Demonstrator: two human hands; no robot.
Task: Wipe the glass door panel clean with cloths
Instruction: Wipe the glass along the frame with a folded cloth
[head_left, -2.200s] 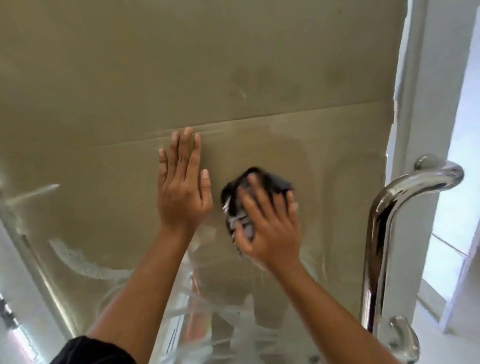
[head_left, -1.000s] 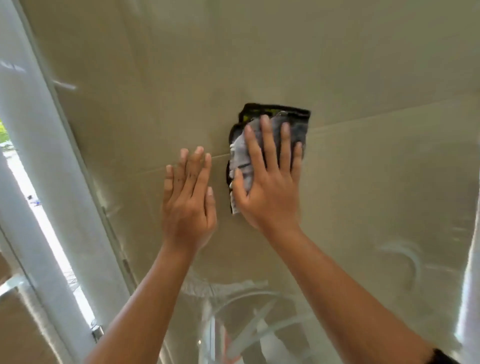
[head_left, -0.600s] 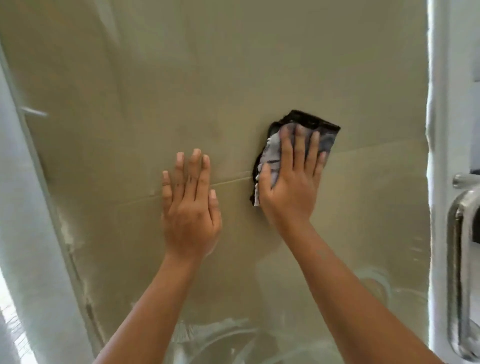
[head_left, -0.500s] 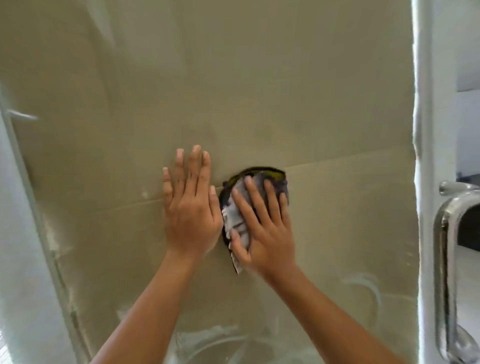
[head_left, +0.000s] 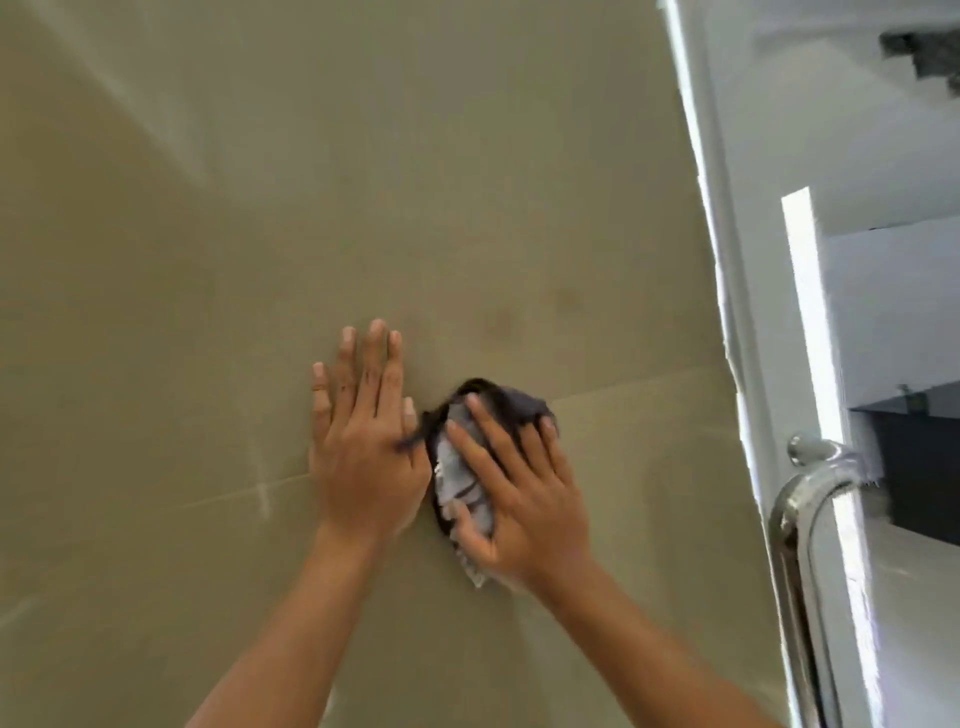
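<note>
The glass door panel (head_left: 363, 182) fills most of the view, showing olive-beige with faint smudges and streaks. My left hand (head_left: 361, 447) lies flat on the glass, fingers together and pointing up, with nothing in it. Right beside it my right hand (head_left: 519, 499) presses a crumpled grey and black cloth (head_left: 460, 467) against the glass. The cloth's left edge touches my left hand. Most of the cloth is hidden under my right fingers.
The panel's right edge (head_left: 711, 260) runs down along a white frame. A curved chrome door handle (head_left: 800, 519) stands at the lower right, close to my right forearm. A faint horizontal line (head_left: 649, 382) crosses the glass at hand height.
My right hand swept the cloth up and to the right, then back down beside my left hand. My left hand has stayed flat on the glass. The view has shifted and tilted.
</note>
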